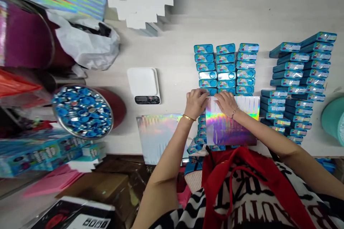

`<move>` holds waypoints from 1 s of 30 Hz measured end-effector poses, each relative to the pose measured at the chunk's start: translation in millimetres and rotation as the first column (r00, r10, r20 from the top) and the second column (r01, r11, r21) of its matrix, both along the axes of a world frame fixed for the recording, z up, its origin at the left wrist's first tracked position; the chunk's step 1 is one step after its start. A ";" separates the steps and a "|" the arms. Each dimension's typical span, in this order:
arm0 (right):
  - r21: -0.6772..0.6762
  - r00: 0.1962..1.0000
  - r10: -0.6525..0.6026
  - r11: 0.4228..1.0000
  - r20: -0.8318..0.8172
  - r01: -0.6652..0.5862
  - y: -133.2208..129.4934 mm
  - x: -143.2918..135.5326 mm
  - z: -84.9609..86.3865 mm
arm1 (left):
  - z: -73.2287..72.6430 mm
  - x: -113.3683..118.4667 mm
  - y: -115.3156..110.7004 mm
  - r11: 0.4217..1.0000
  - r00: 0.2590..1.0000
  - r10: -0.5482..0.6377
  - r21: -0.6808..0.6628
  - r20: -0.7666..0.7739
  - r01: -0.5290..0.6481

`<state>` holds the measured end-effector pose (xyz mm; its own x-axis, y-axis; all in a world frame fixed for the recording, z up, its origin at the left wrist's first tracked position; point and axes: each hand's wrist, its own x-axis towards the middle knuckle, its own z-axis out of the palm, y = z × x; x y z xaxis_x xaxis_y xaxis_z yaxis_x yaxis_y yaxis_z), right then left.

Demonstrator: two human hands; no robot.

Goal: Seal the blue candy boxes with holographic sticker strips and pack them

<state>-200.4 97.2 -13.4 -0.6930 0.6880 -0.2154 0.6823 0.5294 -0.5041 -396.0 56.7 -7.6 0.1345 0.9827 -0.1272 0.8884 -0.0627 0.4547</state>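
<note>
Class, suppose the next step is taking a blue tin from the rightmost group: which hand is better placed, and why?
Probably the right hand: it is nearer those blue tins. The left hand is farther off, near the left edge of the shiny sheet, with the right hand between.

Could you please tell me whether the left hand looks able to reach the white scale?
Probably yes: only tabletop shows between the left hand and the white scale to its left.
</note>
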 end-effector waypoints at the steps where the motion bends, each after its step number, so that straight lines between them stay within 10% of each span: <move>1: -0.001 1.000 -0.001 1.000 -0.005 0.001 0.2 0.9 -1.4 | -1.2 1.7 1.0 1.000 1.000 -0.012 0.016 0.001 0.012; 30: 0.026 0.999 -0.051 0.998 0.005 0.051 -0.6 -2.5 0.1 | 7.1 5.9 -9.8 1.000 0.996 -0.027 0.016 0.084 0.026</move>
<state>-202.9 96.6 -13.3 -0.6556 0.7278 -0.2010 0.7117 0.5068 -0.4865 -390.2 46.9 -0.4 0.1701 0.9803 -0.1002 0.8452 -0.0929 0.5263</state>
